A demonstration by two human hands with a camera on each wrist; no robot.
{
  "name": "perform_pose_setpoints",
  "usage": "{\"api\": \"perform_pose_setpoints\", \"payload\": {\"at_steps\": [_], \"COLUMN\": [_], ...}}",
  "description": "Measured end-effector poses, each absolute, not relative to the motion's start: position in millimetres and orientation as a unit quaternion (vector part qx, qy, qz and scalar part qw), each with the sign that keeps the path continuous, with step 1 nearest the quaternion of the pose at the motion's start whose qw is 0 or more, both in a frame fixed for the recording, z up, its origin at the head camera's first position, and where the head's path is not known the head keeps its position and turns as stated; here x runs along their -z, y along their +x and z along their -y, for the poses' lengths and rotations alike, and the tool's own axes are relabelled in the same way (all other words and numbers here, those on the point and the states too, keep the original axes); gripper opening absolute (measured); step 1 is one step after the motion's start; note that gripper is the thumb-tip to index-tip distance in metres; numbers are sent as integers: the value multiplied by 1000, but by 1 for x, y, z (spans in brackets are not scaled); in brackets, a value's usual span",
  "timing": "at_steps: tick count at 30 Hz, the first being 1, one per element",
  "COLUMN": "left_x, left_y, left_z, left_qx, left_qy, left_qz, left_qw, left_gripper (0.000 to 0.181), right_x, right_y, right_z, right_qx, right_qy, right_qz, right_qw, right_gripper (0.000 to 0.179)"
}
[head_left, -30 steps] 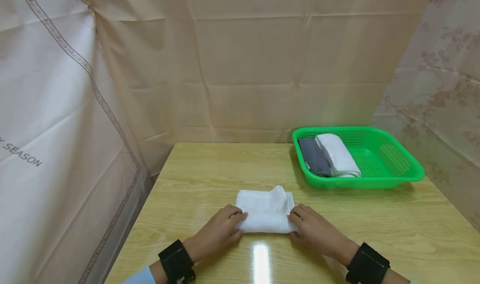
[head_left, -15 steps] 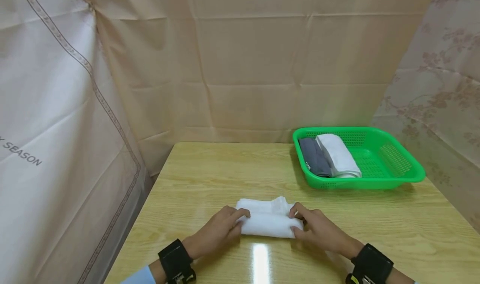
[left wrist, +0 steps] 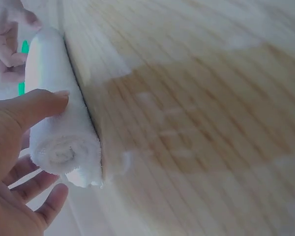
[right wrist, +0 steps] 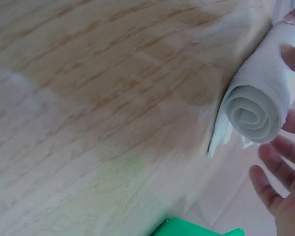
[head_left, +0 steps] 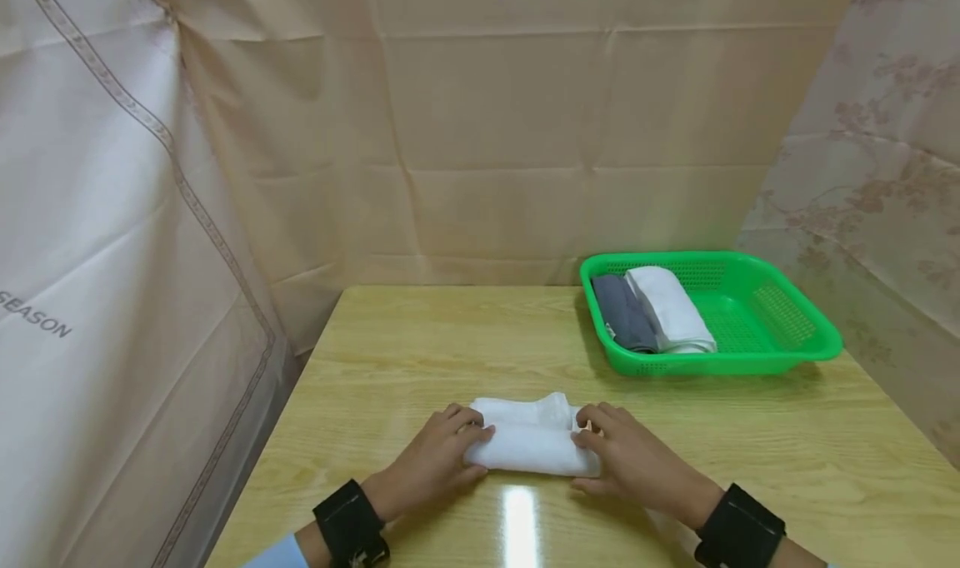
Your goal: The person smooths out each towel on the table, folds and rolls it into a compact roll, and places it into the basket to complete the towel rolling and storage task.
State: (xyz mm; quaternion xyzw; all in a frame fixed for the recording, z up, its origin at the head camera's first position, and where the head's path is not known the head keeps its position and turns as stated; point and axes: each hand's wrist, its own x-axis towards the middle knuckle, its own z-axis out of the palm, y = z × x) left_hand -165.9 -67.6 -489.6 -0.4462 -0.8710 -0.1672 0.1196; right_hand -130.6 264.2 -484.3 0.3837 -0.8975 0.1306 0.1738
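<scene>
A white towel [head_left: 528, 450] lies on the table, its near part rolled into a thick cylinder and a short flat strip left behind it. In the right wrist view the end of the roll [right wrist: 253, 115] shows a clear spiral. My left hand [head_left: 438, 458] holds the left end, thumb [left wrist: 51, 102] on the near side of the roll and fingers curving round the far side. At the opposite end my right hand [head_left: 641, 466] holds it likewise, its thumb against the roll and its fingers spread around the back.
A green plastic basket [head_left: 780, 360] stands at the back right of the wooden table [head_left: 420, 335]. Inside lie a folded dark grey towel [head_left: 626, 314] and a folded white towel [head_left: 671, 310] side by side. Beige cloth [head_left: 480, 135] hangs behind the table.
The roll has grown thicker and the flat strip behind it shorter. My right fingers loosened, shifted, and came back onto the roll's end; the left thumb moved back to the near side.
</scene>
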Motion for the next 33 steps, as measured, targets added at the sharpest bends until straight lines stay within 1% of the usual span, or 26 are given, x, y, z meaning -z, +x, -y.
{"api": "perform_pose_setpoints", "payload": {"at_steps": [3,7,10,15,18,22,24,27,29,33], "left_x": [490,490,489,487,487,487,487,487,487,486], "left_y": [-166,-167,-167,-166,-165,-165,-165,-164,-164,-165], "left_z": [69,70,70,70,70,68,68,66,65,64], "left_qx": [162,162,169,217,252,278,281,260,239,208], "left_qy": [-461,-467,-460,-421,-400,-393,-390,-391,-395,-404], "left_qz": [863,859,864,880,881,876,877,883,886,886], "left_qw": [128,135,119,42,3,-17,-12,21,51,93], "left_gripper": [55,52,48,44,37,26,24,25,26,30], "right_x": [485,487,486,483,482,483,484,485,485,487], "right_y": [-131,-129,-129,-130,-133,-138,-139,-139,-138,-137], "right_z": [-263,-261,-260,-262,-266,-271,-272,-271,-269,-264], "right_qx": [-105,-105,-133,-193,-257,-359,-388,-401,-385,-299], "right_qy": [391,383,362,324,300,260,250,246,248,264], "right_qz": [897,899,907,921,918,896,886,881,889,913], "right_qw": [178,187,171,99,41,-31,-45,-41,-16,83], "right_gripper": [47,40,35,34,34,31,26,18,14,14]}}
